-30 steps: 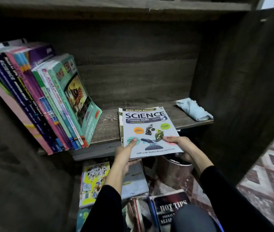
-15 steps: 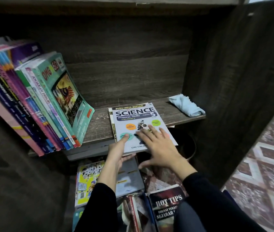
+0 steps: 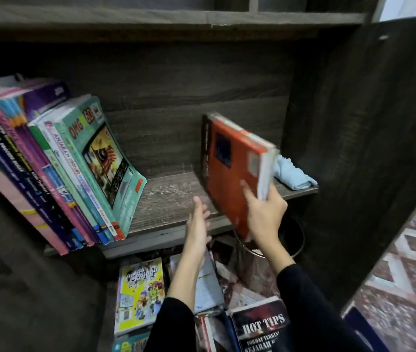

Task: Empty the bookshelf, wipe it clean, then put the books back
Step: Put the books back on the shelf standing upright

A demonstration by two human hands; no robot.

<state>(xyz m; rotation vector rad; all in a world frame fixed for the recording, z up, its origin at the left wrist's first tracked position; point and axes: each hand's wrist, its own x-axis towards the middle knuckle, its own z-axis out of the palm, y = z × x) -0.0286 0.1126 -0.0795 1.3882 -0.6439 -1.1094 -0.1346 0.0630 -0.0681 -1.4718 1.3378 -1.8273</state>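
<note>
A red-covered book (image 3: 229,168) stands tilted at centre right of the frame, over the front edge of the dark wooden shelf (image 3: 171,196). It is blurred, and whether it touches the board is unclear. The right hand (image 3: 265,214) grips its lower edge, fingers curled round it. Just left, the left hand (image 3: 198,222) is spread with straight fingers, holding nothing. A row of leaning books (image 3: 75,174) fills the shelf's left, and a light blue cloth (image 3: 293,176) lies at its right end. Below lie a yellow comic (image 3: 141,295) and a "HOT TIPS" book (image 3: 260,329).
</note>
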